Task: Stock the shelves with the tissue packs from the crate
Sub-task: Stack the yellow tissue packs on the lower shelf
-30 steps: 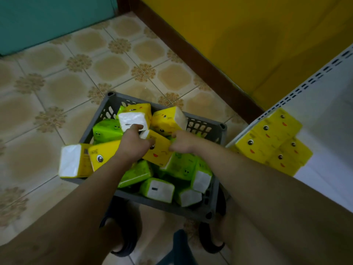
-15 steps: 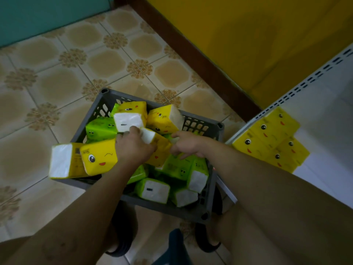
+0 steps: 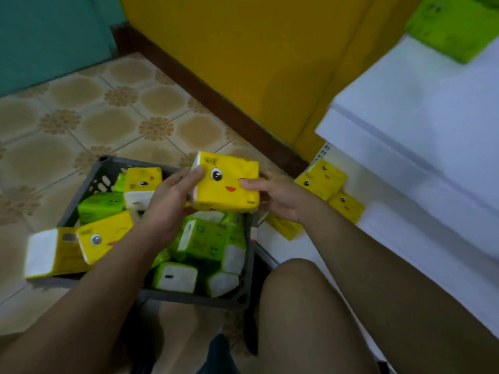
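Freshly lifted from the grey crate (image 3: pixel 189 297), a yellow tissue pack (image 3: pixel 226 184) hangs above it, left hand (image 3: pixel 168 203) and right hand (image 3: pixel 280 197) each curling fingers round a side; moments ago both were digging among the packs (image 3: pixel 205 238). The white shelf (image 3: pixel 421 147) likely comes next.

Yellow pack (image 3: pixel 226 184) out of crate (image 3: pixel 186 297) (aloft)

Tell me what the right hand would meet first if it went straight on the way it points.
The right hand points left, its fingers already touching the yellow tissue pack over the crate, so the pack comes first. Beyond it is the left hand, gripping the pack's other side.
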Motion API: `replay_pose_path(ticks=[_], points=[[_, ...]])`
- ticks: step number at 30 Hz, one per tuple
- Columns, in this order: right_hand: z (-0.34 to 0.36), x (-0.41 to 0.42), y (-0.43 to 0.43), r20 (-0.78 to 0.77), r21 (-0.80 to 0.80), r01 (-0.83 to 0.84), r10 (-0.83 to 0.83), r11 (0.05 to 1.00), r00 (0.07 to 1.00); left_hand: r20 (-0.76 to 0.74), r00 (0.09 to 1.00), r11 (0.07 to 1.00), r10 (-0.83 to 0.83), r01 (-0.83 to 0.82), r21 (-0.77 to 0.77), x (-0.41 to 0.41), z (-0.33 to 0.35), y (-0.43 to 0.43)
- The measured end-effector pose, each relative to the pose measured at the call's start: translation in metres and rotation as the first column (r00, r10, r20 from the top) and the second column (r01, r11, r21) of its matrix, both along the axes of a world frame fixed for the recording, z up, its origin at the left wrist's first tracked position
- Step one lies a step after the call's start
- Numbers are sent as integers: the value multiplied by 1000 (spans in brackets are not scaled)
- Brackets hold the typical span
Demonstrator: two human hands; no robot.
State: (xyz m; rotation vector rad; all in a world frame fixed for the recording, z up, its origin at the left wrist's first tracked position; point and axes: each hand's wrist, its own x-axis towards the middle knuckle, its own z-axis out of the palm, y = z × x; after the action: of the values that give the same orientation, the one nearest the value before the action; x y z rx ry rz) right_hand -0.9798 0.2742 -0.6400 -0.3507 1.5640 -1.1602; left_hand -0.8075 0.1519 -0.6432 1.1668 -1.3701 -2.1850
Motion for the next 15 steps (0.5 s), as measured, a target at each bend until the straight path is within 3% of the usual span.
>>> replay_pose_path(ticks=[3,6,8,11,15], points=[[-12,-23,68,80,-47,306,-301,951,950,-15,998,994,-66,67,84,-13,-7,18],[-43,-35,148,160,25,586,-582,810,797,64,994,990,-93,85,115,-19,-24,31],[-69,-34,191,104,176,657,-677,733,728,133,982,988,-131,118,100,-21,-37,35],[-107,-29,223,-23,316,672,-703,669,711,222,961,986,-166,160,45,-24,-54,32],[-158,-44,212,-31,433,654,-715,620,698,321,927,979,-196,206,2,-32,-72,29]])
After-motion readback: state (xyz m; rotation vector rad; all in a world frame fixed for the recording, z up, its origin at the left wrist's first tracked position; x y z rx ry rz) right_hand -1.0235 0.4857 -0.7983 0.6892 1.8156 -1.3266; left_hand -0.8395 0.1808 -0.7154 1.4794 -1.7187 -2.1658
